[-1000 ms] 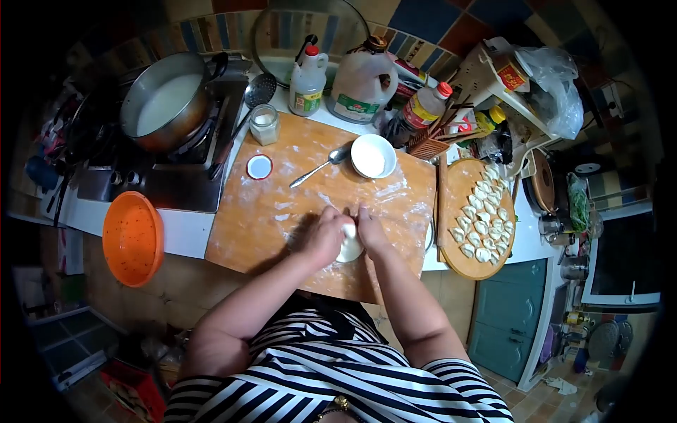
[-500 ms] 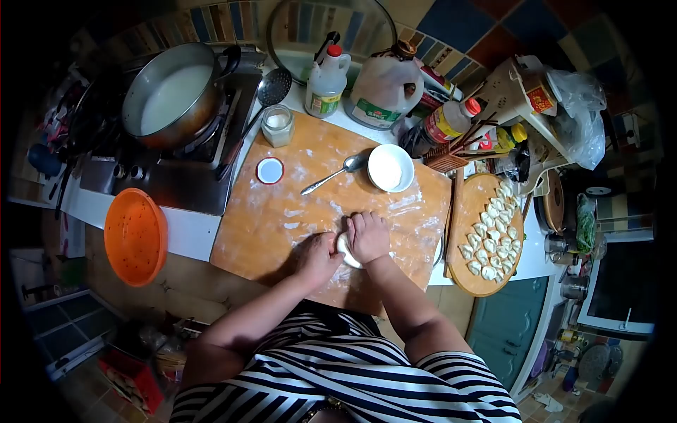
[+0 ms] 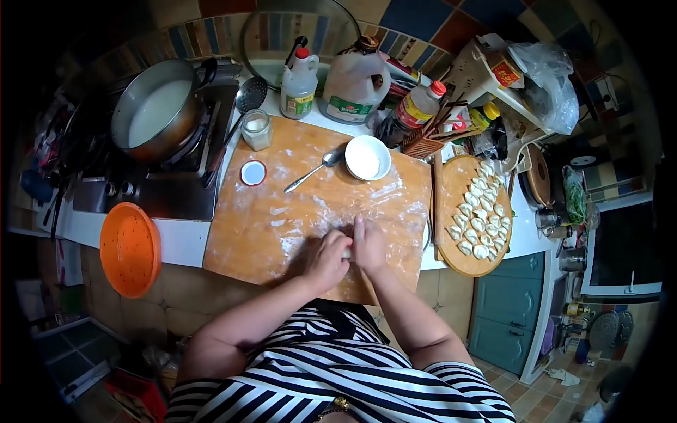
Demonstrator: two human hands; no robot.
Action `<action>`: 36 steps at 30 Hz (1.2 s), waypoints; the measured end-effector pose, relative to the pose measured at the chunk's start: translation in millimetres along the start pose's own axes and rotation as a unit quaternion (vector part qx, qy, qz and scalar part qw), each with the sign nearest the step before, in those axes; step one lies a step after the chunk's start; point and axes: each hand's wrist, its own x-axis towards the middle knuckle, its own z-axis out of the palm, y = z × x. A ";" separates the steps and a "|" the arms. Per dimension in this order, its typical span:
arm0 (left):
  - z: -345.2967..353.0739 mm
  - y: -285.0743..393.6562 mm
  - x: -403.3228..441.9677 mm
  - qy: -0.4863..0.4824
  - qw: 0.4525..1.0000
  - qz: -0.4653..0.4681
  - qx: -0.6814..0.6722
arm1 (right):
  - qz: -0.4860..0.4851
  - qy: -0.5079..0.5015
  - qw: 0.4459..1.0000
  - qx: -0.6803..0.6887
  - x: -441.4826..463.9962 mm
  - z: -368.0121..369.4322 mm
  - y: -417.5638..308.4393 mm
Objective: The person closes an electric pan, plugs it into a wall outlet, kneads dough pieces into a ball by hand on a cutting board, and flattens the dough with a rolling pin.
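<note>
Near the front of the floured wooden board, a piece of white dough lies between my two hands, mostly covered by them. My left hand is closed around its left side with curled fingers. From the right, my right hand presses against the dough, thumb pointing up and fingers partly hidden. Farther back on the board are a metal spoon, a white bowl of white powder, a glass jar and its lid.
On the right, a round board carries several rows of dumplings, with a wooden rolling pin beside it. A pot of whitish liquid sits on the stove at left, above an orange basin. Bottles line the back.
My hands have drawn in around the dough, covering more of it; the right hand has turned from lying palm-down to thumb-up. The whole view has shifted slightly.
</note>
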 end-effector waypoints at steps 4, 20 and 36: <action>5.0 -29.0 -8.7 0.026 0.992 -0.117 -0.031 | -0.234 0.045 0.961 -0.143 -1.3 21.8 17.7; -9.9 -2.8 48.6 -0.004 0.992 -0.125 0.014 | 0.160 -0.079 0.982 0.063 43.4 25.7 42.1; 1.8 -39.3 25.6 -0.098 0.943 -0.246 -0.200 | -0.242 0.091 0.944 -0.204 60.1 34.8 16.4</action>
